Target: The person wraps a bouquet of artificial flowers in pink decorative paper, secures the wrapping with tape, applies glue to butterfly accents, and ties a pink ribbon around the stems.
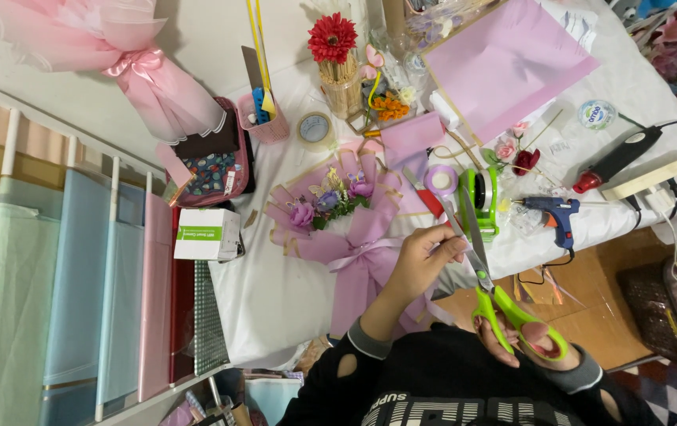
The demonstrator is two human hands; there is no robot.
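- Scissors (504, 304) with green handles sit in the right hand (529, 339), fingers through the loops, blades nearly together and pointing up toward the purple tape roll (441, 180).
- Left hand (421, 256) pinches something thin beside the blades, fingers clamped together; what it is cannot be told.
- For a clean cut, I judge the strip should stay taut, well clear of the purple bouquet (346, 229) on the counter (275, 292).

You held a pair of scissors (490, 293) with lime-green handles down at five o'clock, its silver blades parted and pointing up toward twelve. Between those blades ran a thin pale ribbon strip (450, 218), pinched at its lower end and rising toward the lilac ribbon roll (441, 180) just above.
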